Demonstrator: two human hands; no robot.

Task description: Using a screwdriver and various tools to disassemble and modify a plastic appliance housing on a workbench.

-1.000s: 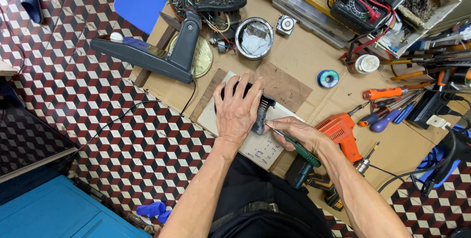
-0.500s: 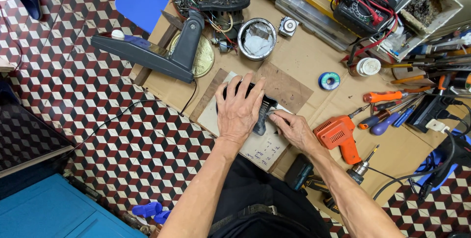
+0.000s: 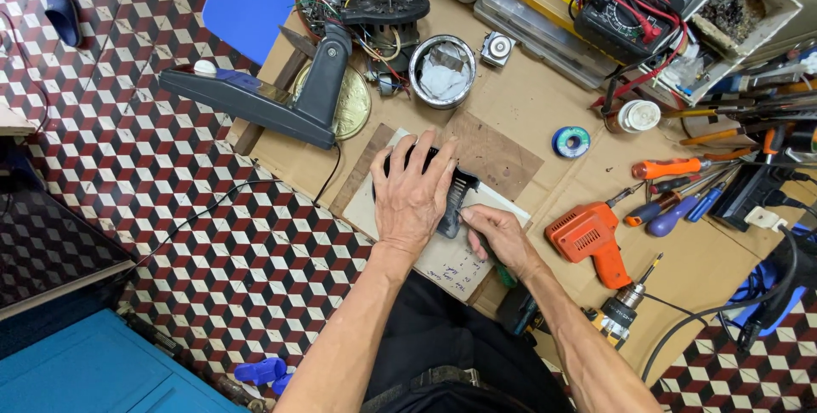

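Observation:
My left hand (image 3: 414,194) lies flat, fingers spread, on a black slotted plastic casing (image 3: 454,200) and presses it onto a pale board (image 3: 445,261). Just right of it, my right hand (image 3: 495,238) is closed around a green-handled screwdriver (image 3: 505,275), whose tip meets the casing's right edge. The hands hide most of the casing.
An orange soldering gun (image 3: 587,237), several screwdrivers (image 3: 672,166), a solder spool (image 3: 570,141), a metal tin (image 3: 442,71), a black stand (image 3: 281,102), a meter with red leads (image 3: 634,6) and a drill (image 3: 619,309) lie on the cardboard sheet (image 3: 528,106). Checkered floor spreads to the left.
My right hand moved left from beside the orange soldering gun up to the casing, bringing the screwdriver tip against it. My left hand stayed on the casing.

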